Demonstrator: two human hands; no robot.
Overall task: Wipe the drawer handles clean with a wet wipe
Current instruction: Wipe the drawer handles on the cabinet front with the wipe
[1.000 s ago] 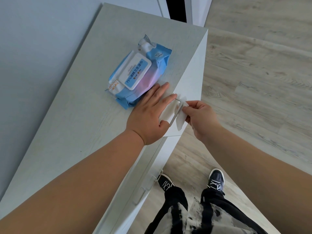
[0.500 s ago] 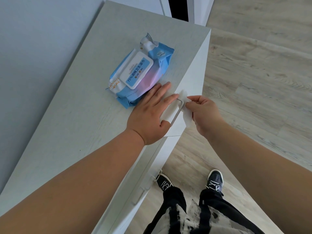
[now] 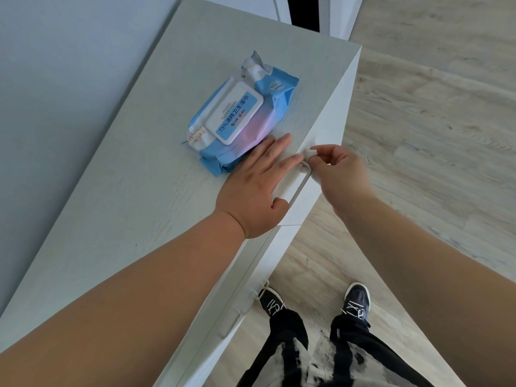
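the limp, light wet wipe (image 3: 310,152) is pinched by the right hand (image 3: 339,174) at the rigid drawer handle's (image 3: 300,185) far end; the left hand (image 3: 257,188) lies flat, holding nothing.

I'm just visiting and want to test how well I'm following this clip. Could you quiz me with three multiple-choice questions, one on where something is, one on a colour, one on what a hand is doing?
1. Where does the wipe pack lie?
A. on the floor
B. on the cabinet top
C. in an open drawer

2. What colour is the drawer handle?
A. white
B. black
C. red

3. What is the right hand doing?
A. resting flat
B. hanging empty
C. pinching a wet wipe at the handle's far end

Answers: 1 B, it sits on the top beside the flat left hand. 2 A, it matches the white drawer front. 3 C, white cloth shows between its fingertips.
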